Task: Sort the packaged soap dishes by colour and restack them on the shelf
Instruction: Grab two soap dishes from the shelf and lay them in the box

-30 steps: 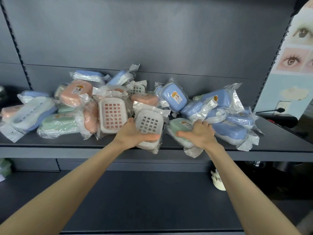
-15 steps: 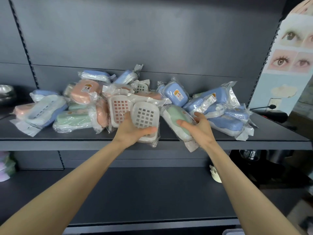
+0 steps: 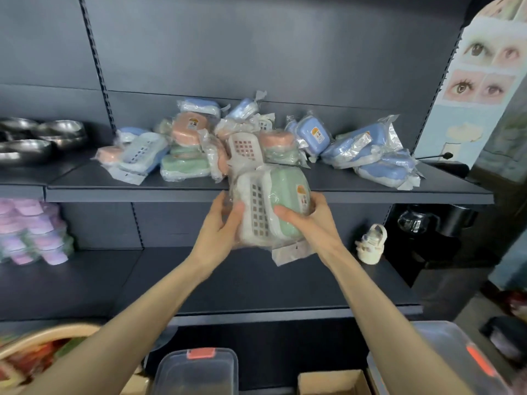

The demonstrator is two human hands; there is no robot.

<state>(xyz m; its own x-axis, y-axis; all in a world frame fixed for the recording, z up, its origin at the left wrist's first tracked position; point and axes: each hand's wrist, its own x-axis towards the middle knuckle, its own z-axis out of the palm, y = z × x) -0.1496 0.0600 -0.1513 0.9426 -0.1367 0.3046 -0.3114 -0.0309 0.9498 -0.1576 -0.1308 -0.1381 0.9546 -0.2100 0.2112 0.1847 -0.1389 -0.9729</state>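
Note:
I hold two packaged soap dishes pressed together in front of the upper shelf (image 3: pixel 370 193). My left hand (image 3: pixel 221 226) grips a white-grilled dish (image 3: pixel 253 212). My right hand (image 3: pixel 310 223) grips a green dish (image 3: pixel 288 195) with an orange label. Behind them, a mixed pile lies on the shelf: several blue dishes (image 3: pixel 356 146) at the right, pink dishes (image 3: pixel 186 129) and green dishes (image 3: pixel 182 165) at the left, and a white-grilled dish (image 3: pixel 245 151) leaning in the middle.
Steel bowls (image 3: pixel 42 138) stand at the far left of the upper shelf. Purple packages (image 3: pixel 31 232) and a small cream figure (image 3: pixel 370 246) sit on the lower shelf (image 3: pixel 256 286). Clear lidded boxes (image 3: pixel 196 372) and a cardboard box (image 3: pixel 330 383) lie below.
Both hands have lifted their dishes off the shelf, drawn them toward me and brought them together. The view has pulled back and tilted down.

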